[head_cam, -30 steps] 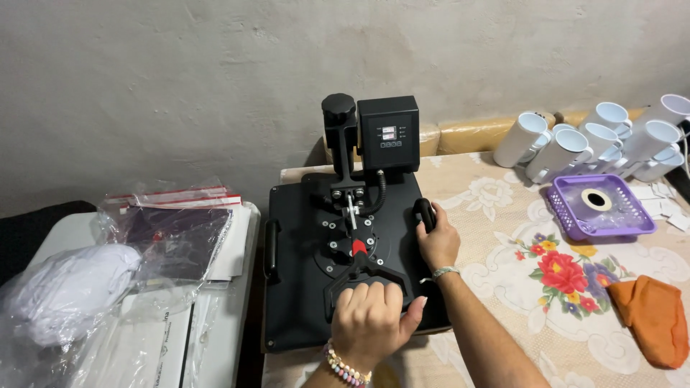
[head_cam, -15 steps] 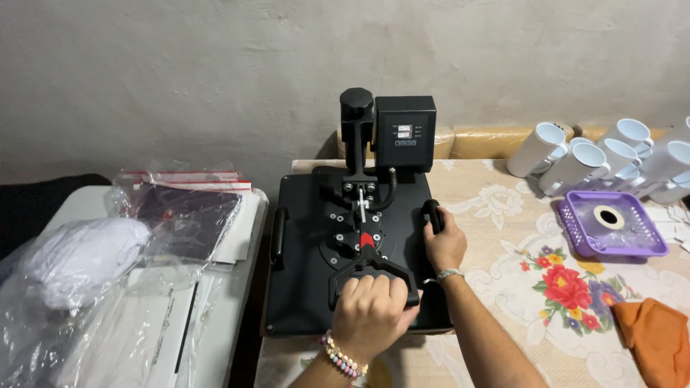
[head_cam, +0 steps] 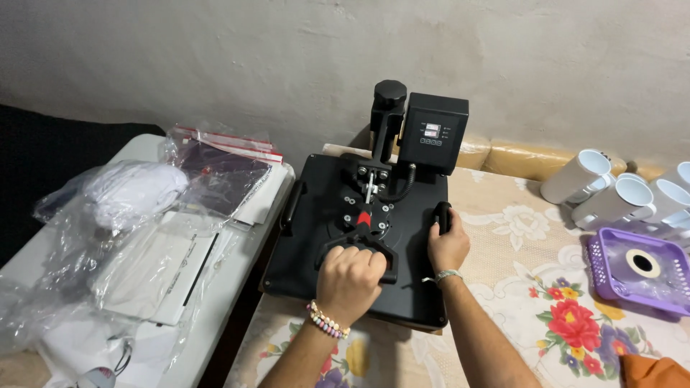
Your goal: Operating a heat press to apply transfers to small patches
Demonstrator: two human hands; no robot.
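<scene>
- My left hand (head_cam: 350, 282), fingers clamped, grips the matte black heat press (head_cam: 359, 237) by its looped front handle (head_cam: 359, 251).
- My right hand (head_cam: 447, 246), fingers wrapped, holds the press's right side grip (head_cam: 443, 215).
- Glossy white mugs (head_cam: 611, 190) lie right of the press on the floral worktop (head_cam: 532, 302).

Both forearms reach forward from the lower edge of the view, bare to the wrist. The left hand (head_cam: 350, 282) is closed in a fist, knuckles up, fingers curled under and thumb tucked to its right; a beaded bracelet circles its wrist. The right hand (head_cam: 447, 246), slightly ahead and just to the right, is wrapped closed too, thumb side up, a thin band on its wrist.
</scene>
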